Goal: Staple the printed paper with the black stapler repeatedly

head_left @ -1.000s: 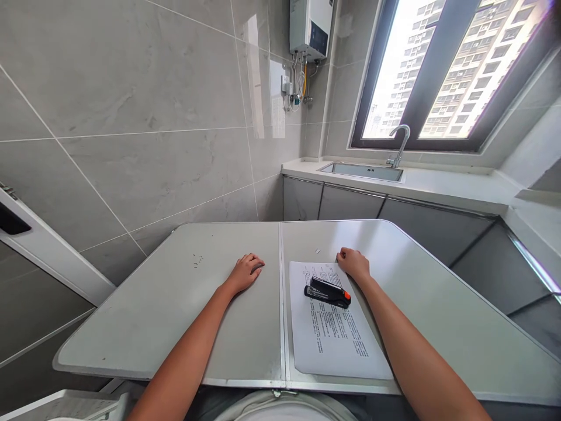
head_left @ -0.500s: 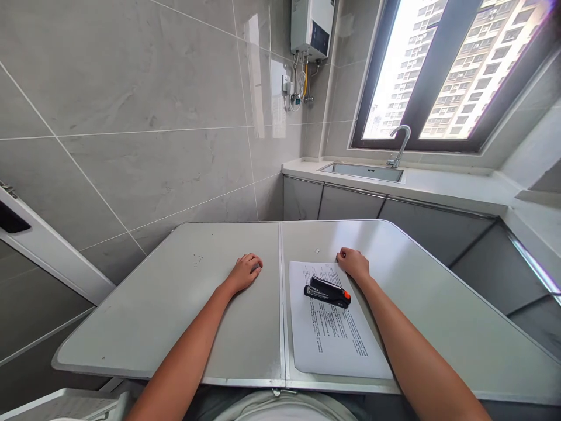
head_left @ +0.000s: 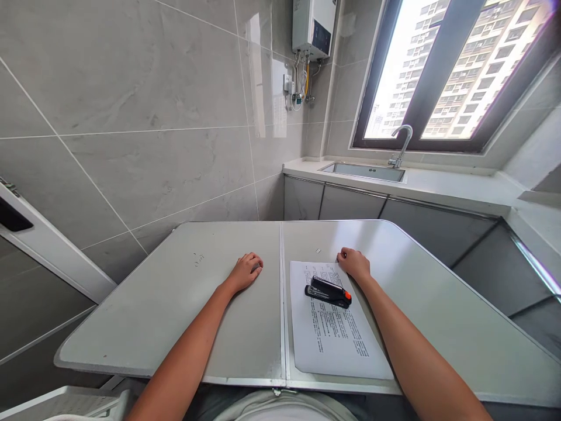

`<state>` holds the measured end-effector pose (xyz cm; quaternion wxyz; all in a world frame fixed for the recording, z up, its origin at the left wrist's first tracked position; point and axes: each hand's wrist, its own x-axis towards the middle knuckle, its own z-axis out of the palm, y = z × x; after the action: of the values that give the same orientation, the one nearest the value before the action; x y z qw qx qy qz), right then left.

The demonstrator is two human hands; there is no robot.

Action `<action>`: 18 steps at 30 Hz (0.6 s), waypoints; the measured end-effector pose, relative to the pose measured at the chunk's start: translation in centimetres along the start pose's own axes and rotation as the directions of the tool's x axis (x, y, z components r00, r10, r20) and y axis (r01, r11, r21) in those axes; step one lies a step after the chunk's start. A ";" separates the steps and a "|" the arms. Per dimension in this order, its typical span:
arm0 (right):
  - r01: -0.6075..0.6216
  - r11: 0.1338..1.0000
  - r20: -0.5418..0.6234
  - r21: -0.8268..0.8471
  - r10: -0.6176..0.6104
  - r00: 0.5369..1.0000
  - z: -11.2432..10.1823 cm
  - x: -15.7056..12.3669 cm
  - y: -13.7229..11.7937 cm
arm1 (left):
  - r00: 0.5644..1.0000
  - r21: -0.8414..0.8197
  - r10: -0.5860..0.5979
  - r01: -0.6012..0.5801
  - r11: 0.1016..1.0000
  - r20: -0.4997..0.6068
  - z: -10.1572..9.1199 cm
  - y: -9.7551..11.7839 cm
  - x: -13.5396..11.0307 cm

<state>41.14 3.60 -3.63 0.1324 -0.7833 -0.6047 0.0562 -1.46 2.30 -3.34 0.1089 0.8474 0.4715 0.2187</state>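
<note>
A printed sheet of paper (head_left: 333, 333) lies on the right half of a grey folding table (head_left: 166, 316). A black stapler with an orange tip (head_left: 328, 292) rests across the paper's upper part. My right hand (head_left: 354, 262) sits at the paper's top right corner, fingers curled into a loose fist, with nothing visible in it. My left hand (head_left: 246, 271) rests on the bare left half of the table, fingers curled under, nothing in it. Both forearms lie over the table.
A small staple-like scrap (head_left: 318, 251) lies beyond the paper. Behind the table run a tiled wall, a counter with a steel sink (head_left: 363, 171) and tap (head_left: 401, 144), a window, and a wall-mounted water heater (head_left: 312, 26). A white door frame stands at left.
</note>
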 end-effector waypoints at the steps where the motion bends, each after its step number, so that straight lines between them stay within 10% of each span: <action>1: -0.002 1.000 0.000 -0.001 0.002 1.000 0.0 0.0 0.0 | 1.000 0.001 0.000 0.000 1.000 0.001 0.0 0.0 0.0; 18: 0.183 0.983 -0.038 -0.018 -0.183 0.982 -0.8 -2.8 -4.8 | 1.000 -0.015 -0.012 0.012 1.000 0.017 -0.6 0.8 -0.2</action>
<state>36.18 1.94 -1.75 0.1431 -0.7264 -0.6718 0.0237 -1.18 1.69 -2.56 0.1207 0.8454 0.4741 0.2145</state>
